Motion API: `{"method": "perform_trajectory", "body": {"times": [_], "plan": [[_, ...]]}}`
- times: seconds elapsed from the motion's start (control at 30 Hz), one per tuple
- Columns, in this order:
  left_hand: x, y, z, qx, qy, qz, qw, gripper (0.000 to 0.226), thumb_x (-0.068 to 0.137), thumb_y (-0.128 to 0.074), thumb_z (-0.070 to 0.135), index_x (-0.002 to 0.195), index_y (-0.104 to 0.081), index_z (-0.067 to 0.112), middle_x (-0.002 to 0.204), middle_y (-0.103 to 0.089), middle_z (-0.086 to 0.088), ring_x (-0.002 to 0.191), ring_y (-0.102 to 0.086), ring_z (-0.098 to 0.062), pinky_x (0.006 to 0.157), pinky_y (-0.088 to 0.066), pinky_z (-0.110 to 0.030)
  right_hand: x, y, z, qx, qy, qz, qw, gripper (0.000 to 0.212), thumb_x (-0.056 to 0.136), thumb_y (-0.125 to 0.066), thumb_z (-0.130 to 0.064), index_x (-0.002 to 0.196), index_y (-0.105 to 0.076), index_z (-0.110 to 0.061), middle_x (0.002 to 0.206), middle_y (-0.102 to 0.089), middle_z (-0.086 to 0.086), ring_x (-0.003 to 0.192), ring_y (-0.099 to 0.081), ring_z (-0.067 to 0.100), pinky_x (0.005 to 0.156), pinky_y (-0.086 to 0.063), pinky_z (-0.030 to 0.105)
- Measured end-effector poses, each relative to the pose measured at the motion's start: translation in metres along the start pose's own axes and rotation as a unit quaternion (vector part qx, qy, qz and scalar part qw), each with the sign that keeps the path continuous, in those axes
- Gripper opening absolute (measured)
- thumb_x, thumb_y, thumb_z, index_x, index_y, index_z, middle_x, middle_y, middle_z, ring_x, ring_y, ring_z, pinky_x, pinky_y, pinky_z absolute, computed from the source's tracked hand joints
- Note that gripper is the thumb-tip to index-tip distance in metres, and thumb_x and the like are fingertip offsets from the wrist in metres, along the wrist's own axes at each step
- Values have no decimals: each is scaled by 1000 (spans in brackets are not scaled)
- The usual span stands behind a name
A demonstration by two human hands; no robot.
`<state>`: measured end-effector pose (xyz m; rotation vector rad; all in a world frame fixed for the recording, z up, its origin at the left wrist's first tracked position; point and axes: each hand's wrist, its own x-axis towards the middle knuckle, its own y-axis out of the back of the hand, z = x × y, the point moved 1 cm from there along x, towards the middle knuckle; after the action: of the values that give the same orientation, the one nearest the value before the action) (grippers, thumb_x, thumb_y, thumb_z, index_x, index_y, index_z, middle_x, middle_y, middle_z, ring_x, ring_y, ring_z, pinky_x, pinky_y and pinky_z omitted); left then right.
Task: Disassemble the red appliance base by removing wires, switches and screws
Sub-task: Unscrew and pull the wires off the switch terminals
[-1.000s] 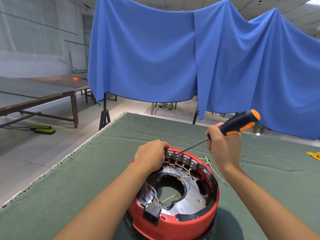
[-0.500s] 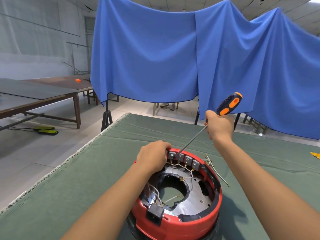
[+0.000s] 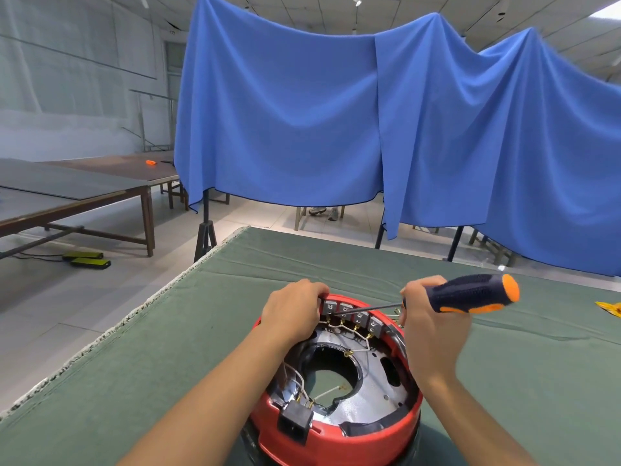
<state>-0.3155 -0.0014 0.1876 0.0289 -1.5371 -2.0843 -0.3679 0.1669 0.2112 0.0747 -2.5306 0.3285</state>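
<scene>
The red base [image 3: 336, 428] sits on the green table [image 3: 168, 348], nearest the camera. The left hand [image 3: 292, 311] grips its far rim; the right hand [image 3: 433, 317] holds a screwdriver [image 3: 470, 294], tip at the switches [image 3: 353, 314]. A slip could gouge wires [image 3: 346, 329] or fingers.

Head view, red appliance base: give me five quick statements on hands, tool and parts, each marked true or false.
1. The right hand grips a screwdriver with a black and orange handle. True.
2. The screwdriver's tip points at the black power socket on the near rim. False: its shaft reaches toward the row of grey switches on the far rim.
3. The left hand holds the far rim of the red appliance base. True.
4. All wires are gone from the base. False: white wires run beneath the switches.
5. The base stands on bare wood. False: it stands on a green cloth.
</scene>
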Motion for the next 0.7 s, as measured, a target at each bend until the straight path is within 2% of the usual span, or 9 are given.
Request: {"method": "perform_trajectory", "body": {"times": [0.1,0.23,0.33,0.43,0.57,0.7], "plan": [[0,0,1,1,-2,6,1000,33,95,-43,16,119,-57,34,114,-58,1,104,-56,-25,77,-40,-36,-4,-1,-1,-4,31,-19,999,22,71,-54,-10,67,-41,8,55,-36,19,49,-37,15,46,-35,25],[1,-1,1,-1,0,11,1000,34,93,-44,14,117,-58,34,113,-59,1,103,-56,-26,76,-41,-36,15,-8,-4,-18,20,-53,998,25,69,-54,-11,66,-40,10,57,-35,29,50,-35,23,47,-32,31],[2,-2,0,1,-1,10,1000,33,92,-44,14,114,-59,33,110,-59,1,102,-56,-26,75,-40,-35,38,-14,-3,-33,-2,-60,998,29,67,-54,-15,63,-38,10,52,-33,19,50,-33,23,48,-30,33],[4,-2,0,-5,-5,13,1000,32,92,-44,13,111,-59,32,110,-60,2,101,-56,-25,72,-38,-33,59,-22,1,-71,-34,-62,995,26,67,-54,-19,63,-46,5,48,-37,4,50,-35,21,48,-31,29],[4,-2,0,-8,-6,12,1000,32,92,-44,14,113,-60,33,110,-61,2,100,-57,-25,71,-39,-33,82,-29,8,-124,-77,-52,988,12,72,-53,-17,64,-49,-9,49,-38,1,47,-35,19,45,-30,24],[2,-1,1,-8,-7,8,1000,32,92,-44,15,113,-59,33,111,-60,1,101,-57,-25,72,-38,-33,92,-35,16,-143,-149,-57,977,19,71,-53,-15,54,-45,-13,43,-43,-5,44,-35,17,46,-28,23]]}}
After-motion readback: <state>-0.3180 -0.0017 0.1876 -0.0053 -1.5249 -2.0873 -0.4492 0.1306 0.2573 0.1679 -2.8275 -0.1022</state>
